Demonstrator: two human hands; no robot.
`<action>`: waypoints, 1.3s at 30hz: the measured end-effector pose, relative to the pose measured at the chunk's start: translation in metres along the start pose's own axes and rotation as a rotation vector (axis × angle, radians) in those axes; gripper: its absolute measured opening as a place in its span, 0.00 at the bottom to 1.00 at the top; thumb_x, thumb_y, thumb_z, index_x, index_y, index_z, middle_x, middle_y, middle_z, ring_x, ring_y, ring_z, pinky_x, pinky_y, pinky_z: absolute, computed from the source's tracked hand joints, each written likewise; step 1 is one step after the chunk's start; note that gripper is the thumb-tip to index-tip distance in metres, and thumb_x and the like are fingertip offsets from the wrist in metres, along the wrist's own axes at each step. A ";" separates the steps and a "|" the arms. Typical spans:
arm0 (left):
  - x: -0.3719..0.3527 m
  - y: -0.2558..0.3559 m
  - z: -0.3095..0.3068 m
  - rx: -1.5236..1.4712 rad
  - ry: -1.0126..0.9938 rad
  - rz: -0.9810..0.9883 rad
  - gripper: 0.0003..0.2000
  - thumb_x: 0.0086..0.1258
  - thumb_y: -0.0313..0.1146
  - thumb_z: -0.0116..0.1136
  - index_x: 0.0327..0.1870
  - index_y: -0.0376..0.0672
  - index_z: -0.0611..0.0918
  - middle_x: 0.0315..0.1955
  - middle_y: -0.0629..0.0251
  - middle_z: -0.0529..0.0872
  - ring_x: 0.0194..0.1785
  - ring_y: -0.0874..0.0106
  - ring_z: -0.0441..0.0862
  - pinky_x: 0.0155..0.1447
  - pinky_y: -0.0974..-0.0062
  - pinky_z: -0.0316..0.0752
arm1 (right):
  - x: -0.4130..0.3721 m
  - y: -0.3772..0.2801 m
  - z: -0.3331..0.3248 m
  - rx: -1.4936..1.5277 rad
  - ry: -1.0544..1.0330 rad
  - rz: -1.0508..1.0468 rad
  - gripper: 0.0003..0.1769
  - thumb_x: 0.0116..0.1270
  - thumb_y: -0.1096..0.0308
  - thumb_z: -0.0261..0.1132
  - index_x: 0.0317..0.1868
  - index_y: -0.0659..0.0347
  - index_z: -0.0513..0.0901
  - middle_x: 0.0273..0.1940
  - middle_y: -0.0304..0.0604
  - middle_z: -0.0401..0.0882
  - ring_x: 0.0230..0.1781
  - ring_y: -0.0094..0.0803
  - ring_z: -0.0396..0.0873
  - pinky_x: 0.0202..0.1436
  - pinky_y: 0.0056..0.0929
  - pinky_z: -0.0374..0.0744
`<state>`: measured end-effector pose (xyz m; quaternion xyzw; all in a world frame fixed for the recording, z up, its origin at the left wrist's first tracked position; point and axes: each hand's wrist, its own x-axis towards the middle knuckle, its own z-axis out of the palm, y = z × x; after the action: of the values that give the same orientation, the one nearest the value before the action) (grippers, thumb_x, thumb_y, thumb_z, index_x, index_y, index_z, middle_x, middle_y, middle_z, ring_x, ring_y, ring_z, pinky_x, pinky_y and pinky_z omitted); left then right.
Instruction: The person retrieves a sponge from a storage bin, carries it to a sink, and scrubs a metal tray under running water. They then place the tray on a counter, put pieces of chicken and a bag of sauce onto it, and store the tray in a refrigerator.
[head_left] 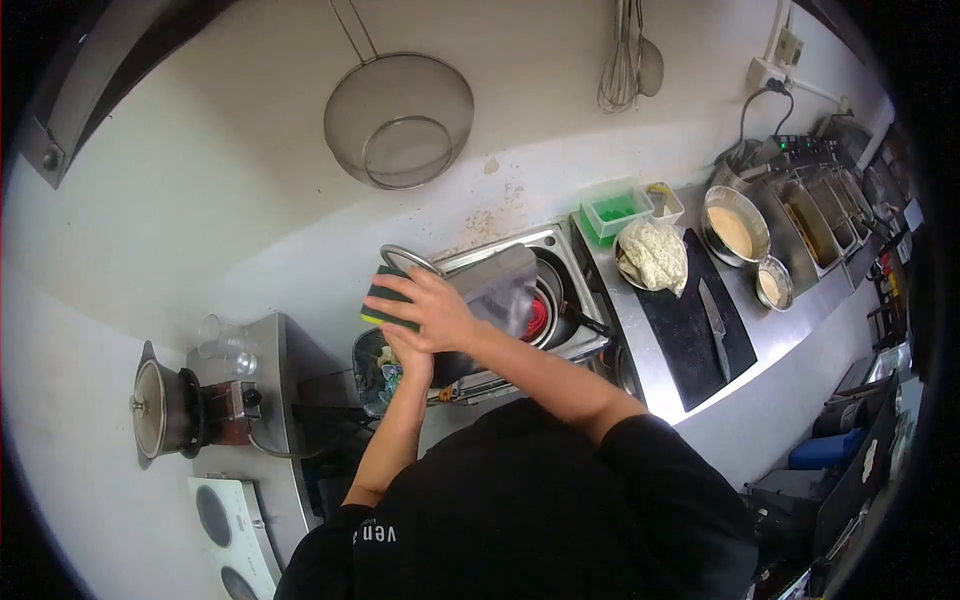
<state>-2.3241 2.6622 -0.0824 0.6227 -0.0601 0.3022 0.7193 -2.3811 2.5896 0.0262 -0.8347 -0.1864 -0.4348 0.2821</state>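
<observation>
My right hand (432, 308) grips a green and yellow scouring sponge (388, 298), its fingers spread over the dark green scouring side. Below it, my left hand (410, 352) is raised against the right palm and wrist; its fingers are mostly hidden, so I cannot tell what they hold. A curved silver tube (408, 256) shows just behind the sponge. Beyond my right forearm is a flat-sided grey metal piece (503, 283) over the sink (575, 262). Stacked bowls with a red one (537, 318) and a black-handled pan (585, 320) sit in the sink.
A lined bin (370, 372) stands left of the sink. On the right counter are a black cutting board (678, 345) with a knife (714, 328), a cloth-covered bowl (652, 256) and batter bowls (735, 228). A pot (163, 405) stands far left. A strainer (398, 120) hangs on the wall.
</observation>
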 end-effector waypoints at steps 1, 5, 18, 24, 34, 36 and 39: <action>0.004 0.001 -0.015 0.014 -0.269 -0.004 0.29 0.76 0.54 0.42 0.23 0.35 0.76 0.09 0.67 0.72 0.14 0.73 0.71 0.20 0.73 0.67 | -0.006 0.013 0.001 0.050 -0.006 0.019 0.20 0.60 0.57 0.65 0.54 0.48 0.81 0.54 0.43 0.77 0.52 0.44 0.75 0.57 0.40 0.74; 0.033 0.065 -0.019 0.066 -0.167 -0.773 0.31 0.72 0.64 0.37 0.14 0.50 0.61 0.06 0.72 0.64 0.05 0.76 0.58 0.08 0.77 0.51 | -0.048 0.126 -0.033 -0.270 0.122 0.417 0.20 0.62 0.59 0.63 0.53 0.55 0.82 0.56 0.53 0.77 0.55 0.50 0.75 0.60 0.42 0.72; 0.048 0.044 -0.008 -0.090 -0.014 -1.104 0.36 0.73 0.64 0.32 0.55 0.35 0.76 0.50 0.60 0.80 0.51 0.64 0.78 0.57 0.68 0.73 | -0.078 0.151 -0.027 -0.353 0.350 0.773 0.17 0.66 0.64 0.56 0.48 0.68 0.80 0.58 0.61 0.73 0.56 0.56 0.72 0.63 0.46 0.69; 0.050 0.021 0.002 -0.102 -0.127 -1.057 0.37 0.72 0.65 0.32 0.57 0.36 0.75 0.52 0.60 0.80 0.53 0.63 0.77 0.57 0.68 0.73 | -0.047 0.009 0.024 0.025 0.063 0.280 0.18 0.60 0.66 0.60 0.50 0.61 0.82 0.63 0.56 0.70 0.65 0.46 0.68 0.69 0.53 0.60; 0.064 0.006 0.000 -0.351 -0.065 -1.095 0.37 0.73 0.65 0.31 0.61 0.37 0.72 0.59 0.60 0.74 0.60 0.63 0.72 0.65 0.64 0.66 | -0.094 0.040 0.012 -0.195 -0.026 0.312 0.25 0.63 0.63 0.62 0.59 0.63 0.75 0.63 0.56 0.69 0.65 0.53 0.64 0.65 0.50 0.63; 0.068 0.012 -0.001 -0.249 -0.011 -1.071 0.36 0.72 0.66 0.34 0.55 0.38 0.76 0.51 0.62 0.78 0.51 0.66 0.74 0.54 0.67 0.72 | -0.093 -0.005 0.009 -0.051 -0.056 0.297 0.23 0.62 0.64 0.62 0.58 0.60 0.76 0.63 0.54 0.69 0.66 0.54 0.64 0.66 0.50 0.63; 0.068 0.030 -0.003 -0.345 0.010 -1.066 0.36 0.71 0.66 0.35 0.54 0.37 0.77 0.51 0.61 0.78 0.51 0.66 0.75 0.54 0.69 0.72 | -0.116 0.081 -0.006 -0.249 0.351 0.387 0.20 0.63 0.66 0.61 0.55 0.63 0.77 0.56 0.58 0.75 0.60 0.55 0.71 0.64 0.48 0.66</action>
<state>-2.2851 2.6903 -0.0258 0.4390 0.2178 -0.1148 0.8641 -2.4039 2.5152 -0.0923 -0.7949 0.0829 -0.5303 0.2830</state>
